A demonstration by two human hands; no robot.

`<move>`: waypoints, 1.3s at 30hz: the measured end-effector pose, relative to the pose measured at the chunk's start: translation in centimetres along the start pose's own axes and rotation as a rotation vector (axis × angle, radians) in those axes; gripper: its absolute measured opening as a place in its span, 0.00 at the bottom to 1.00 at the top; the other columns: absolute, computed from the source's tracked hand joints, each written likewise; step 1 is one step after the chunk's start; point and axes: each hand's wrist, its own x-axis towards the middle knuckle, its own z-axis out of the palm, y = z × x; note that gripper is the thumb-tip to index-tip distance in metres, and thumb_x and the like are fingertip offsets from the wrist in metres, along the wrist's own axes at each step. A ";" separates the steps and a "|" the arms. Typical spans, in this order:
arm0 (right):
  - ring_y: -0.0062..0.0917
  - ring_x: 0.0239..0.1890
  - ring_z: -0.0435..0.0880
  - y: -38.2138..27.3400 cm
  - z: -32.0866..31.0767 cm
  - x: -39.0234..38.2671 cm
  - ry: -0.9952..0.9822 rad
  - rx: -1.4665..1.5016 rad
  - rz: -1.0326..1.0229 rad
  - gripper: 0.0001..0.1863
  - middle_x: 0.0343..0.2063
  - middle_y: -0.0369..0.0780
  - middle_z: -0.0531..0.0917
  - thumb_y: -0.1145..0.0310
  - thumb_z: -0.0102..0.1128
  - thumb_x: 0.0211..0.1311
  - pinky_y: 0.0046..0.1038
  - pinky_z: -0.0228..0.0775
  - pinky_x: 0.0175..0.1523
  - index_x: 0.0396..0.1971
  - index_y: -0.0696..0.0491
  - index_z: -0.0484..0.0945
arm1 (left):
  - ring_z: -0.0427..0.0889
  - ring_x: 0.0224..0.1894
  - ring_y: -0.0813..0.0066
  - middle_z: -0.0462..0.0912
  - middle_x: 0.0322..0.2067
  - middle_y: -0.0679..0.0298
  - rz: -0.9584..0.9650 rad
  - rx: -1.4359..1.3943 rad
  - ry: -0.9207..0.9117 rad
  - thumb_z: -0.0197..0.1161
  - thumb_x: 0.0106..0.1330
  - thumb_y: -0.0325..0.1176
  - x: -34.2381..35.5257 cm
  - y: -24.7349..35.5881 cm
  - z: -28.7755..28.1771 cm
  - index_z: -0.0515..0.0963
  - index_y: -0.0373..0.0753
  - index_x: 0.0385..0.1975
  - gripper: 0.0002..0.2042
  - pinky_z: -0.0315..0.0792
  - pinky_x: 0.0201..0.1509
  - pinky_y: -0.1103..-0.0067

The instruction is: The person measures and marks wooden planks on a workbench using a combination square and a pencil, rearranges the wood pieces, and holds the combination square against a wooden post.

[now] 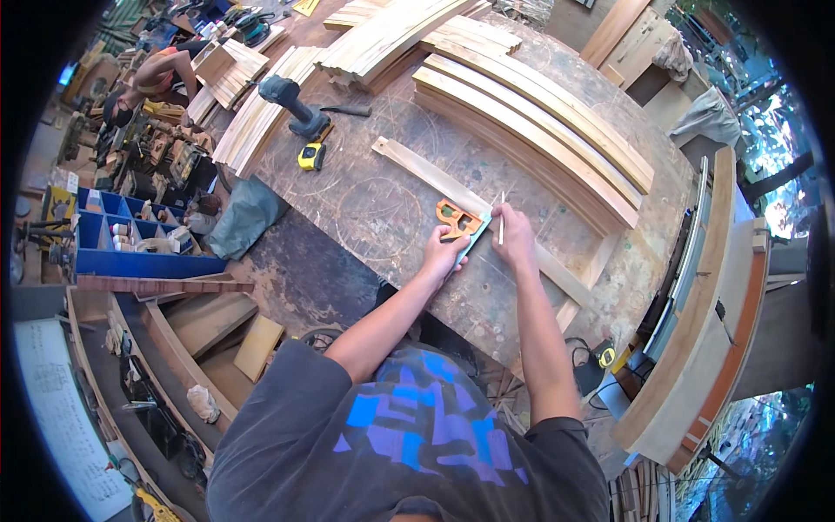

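A narrow wooden board (413,165) lies diagonally across the worn workbench (357,226). My left hand (444,250) is closed on a combination square (457,222) with an orange head and a pale blade, which sits across the board. My right hand (515,235) grips a slim light pencil (501,230) upright beside the blade, at the board. The pencil's lower tip is too small to make out. A second strip of wood (596,265) lies at the board's right end, under stacked curved timber pieces.
Curved timber stacks (531,130) line the bench's back, near a drill (296,113) and yellow tape measure (311,157). A blue divided bin (148,252) stands left. Another person (161,70) bends at far left. A long curved beam (687,331) stands right, near another tape measure (606,355).
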 end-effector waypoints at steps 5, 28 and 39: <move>0.50 0.42 0.82 -3.5 3.0 -2.4 0.079 0.081 -0.017 0.22 0.34 0.49 0.82 0.73 0.66 0.48 0.45 0.75 0.48 0.46 0.50 0.73 | 0.80 0.21 0.82 0.85 0.31 0.64 0.210 0.203 0.077 0.74 0.64 0.35 -0.6 1.7 -3.0 0.68 0.38 0.57 0.27 0.71 0.19 0.83; 0.47 0.47 0.85 -13.2 15.6 -6.5 0.693 0.053 0.333 0.12 0.47 0.50 0.86 0.70 0.62 0.65 0.43 0.76 0.53 0.46 0.56 0.79 | 0.89 0.36 0.62 0.89 0.34 0.56 0.687 1.079 -0.125 0.82 0.48 0.51 5.7 10.0 -14.3 0.82 0.42 0.53 0.33 0.80 0.42 0.70; 0.30 0.50 0.85 -10.4 15.9 -6.2 0.725 0.504 0.392 0.21 0.47 0.47 0.86 0.63 0.48 0.78 0.32 0.75 0.56 0.57 0.62 0.79 | 0.89 0.35 0.64 0.89 0.34 0.57 0.806 1.017 -0.060 0.83 0.48 0.47 5.0 7.8 -15.7 0.84 0.39 0.50 0.30 0.81 0.40 0.71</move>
